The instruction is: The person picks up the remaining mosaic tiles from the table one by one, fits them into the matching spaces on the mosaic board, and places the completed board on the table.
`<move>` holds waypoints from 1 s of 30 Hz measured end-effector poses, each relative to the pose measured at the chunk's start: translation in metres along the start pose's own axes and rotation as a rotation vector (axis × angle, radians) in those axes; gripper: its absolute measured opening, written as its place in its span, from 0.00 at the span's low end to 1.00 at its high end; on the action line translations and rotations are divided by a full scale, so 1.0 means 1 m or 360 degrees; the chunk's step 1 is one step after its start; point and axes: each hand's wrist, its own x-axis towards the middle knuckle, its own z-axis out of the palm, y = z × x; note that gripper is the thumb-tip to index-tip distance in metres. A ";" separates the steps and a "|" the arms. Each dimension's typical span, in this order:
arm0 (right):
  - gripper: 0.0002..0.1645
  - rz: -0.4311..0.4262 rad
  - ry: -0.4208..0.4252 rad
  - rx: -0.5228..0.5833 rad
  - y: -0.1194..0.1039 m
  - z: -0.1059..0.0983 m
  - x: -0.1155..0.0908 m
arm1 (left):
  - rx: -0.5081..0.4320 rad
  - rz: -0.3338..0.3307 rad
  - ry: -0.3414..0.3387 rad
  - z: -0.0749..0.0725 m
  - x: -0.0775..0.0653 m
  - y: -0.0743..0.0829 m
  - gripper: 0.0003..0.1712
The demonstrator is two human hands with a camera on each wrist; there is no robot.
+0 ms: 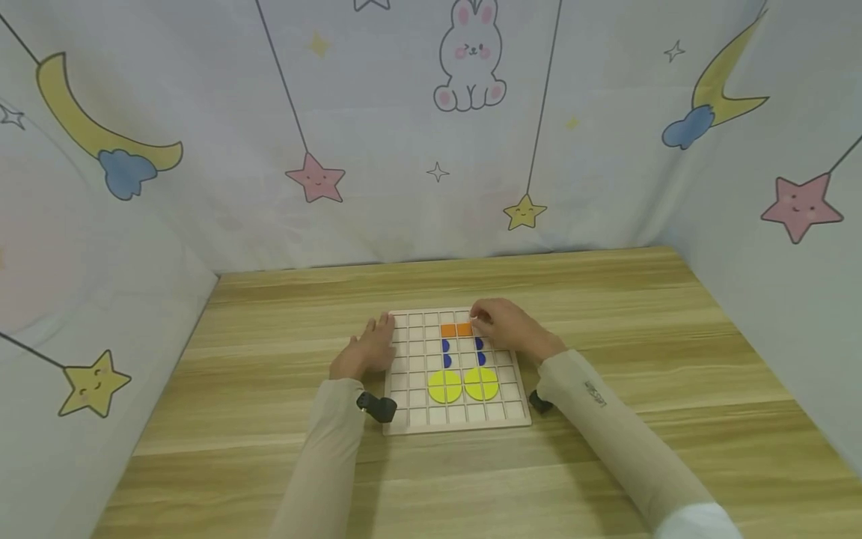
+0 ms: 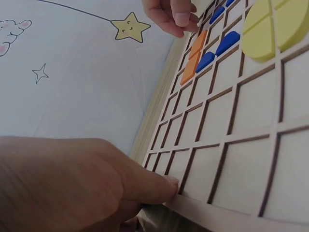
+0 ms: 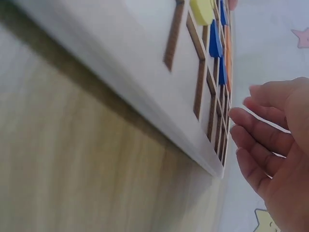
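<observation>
A light wooden grid board (image 1: 417,420) lies on the table. Two orange squares (image 1: 448,330) sit side by side in its upper rows. Below them are several blue rounded pieces (image 1: 446,346) in two columns, then two yellow circles (image 1: 445,386), each made of quarter pieces. My left hand (image 1: 369,349) rests along the board's left edge, fingers extended, the thumb (image 2: 161,187) on the rim. Over the upper right of the board is my right hand (image 1: 508,323), its fingertips close to the right orange square. Its fingers (image 3: 263,130) are loosely bent, and no piece shows between them.
The wood-grain table (image 1: 269,314) extends around the board. White cloth (image 1: 377,224) printed with stars, moons and a rabbit hangs behind and at both sides. Small black devices (image 1: 378,407) are strapped at both wrists, over beige sleeves (image 1: 323,457).
</observation>
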 end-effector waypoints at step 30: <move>0.16 0.0202 0.0119 -0.0134 0.030 -0.028 -0.104 | 0.0044 0.0011 -0.0008 0.000 0.003 0.000 0.37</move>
